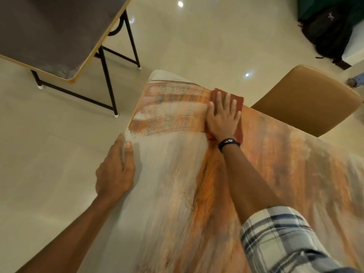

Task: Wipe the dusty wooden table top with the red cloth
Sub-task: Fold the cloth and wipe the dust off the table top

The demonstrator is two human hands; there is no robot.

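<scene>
Right hand (222,117) flat, fingers spread, pressing the red square cloth (235,99) near the top centre of the frame. Left hand (116,170) grips the dusty orange wooden table top's (177,194) edge. Suggest overlapping strokes, even pressure, working toward the grey lower-left area.

Table top (275,154): orange-brown wood grain is seen, overlaid in long streaks by a pale grey-white dust film. Striped bands of clearer orange are noted at the far end. Red cloth (238,100): recorded as a dull brick red, unpatterned. Sleeve (279,239): white, checked in navy and grey. Wristband (229,142): black. Chair (307,99): plain tan. Second table (49,32): grey-brown top, yellow-orange edge, black legs, white feet. Floor (197,36): glossy cream tile. Backpack (331,34): black.
</scene>
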